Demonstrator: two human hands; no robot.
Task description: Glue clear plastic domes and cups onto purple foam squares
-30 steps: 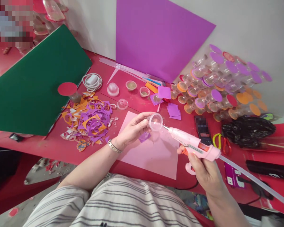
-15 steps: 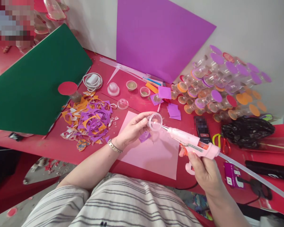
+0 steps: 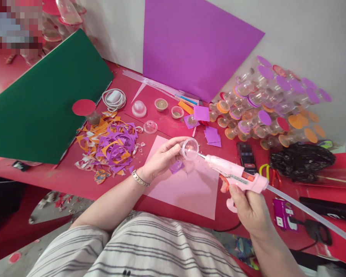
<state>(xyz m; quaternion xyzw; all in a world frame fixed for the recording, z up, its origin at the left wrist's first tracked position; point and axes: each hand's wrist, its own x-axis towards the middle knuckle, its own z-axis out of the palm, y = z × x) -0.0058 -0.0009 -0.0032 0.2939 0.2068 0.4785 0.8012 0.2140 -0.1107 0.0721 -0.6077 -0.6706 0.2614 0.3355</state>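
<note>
My left hand (image 3: 165,158) grips a small clear plastic cup (image 3: 190,149), its round mouth turned toward me. A pink hot glue gun (image 3: 233,173) is in my right hand (image 3: 249,206), with fingers around its handle and near the orange trigger. The gun's metal nozzle meets the right side of the cup's rim, or nearly so. A long clear glue stick (image 3: 311,215) runs out of the gun's back end. Below the cup, a purple square with a clear round piece (image 3: 176,166) lies on a pale pink sheet (image 3: 187,196).
Orange and purple foam scraps (image 3: 112,144) heap at left beside a green board (image 3: 57,92). Small cups of sand-coloured filling (image 3: 161,104) sit behind. Stacked clear bottle shapes with coloured discs (image 3: 259,100) stand at right, near scissors (image 3: 272,175) and a black bag (image 3: 301,161).
Both hands hold almost the same pose, with the nozzle still at the cup's rim. The whole view has shifted very slightly.
</note>
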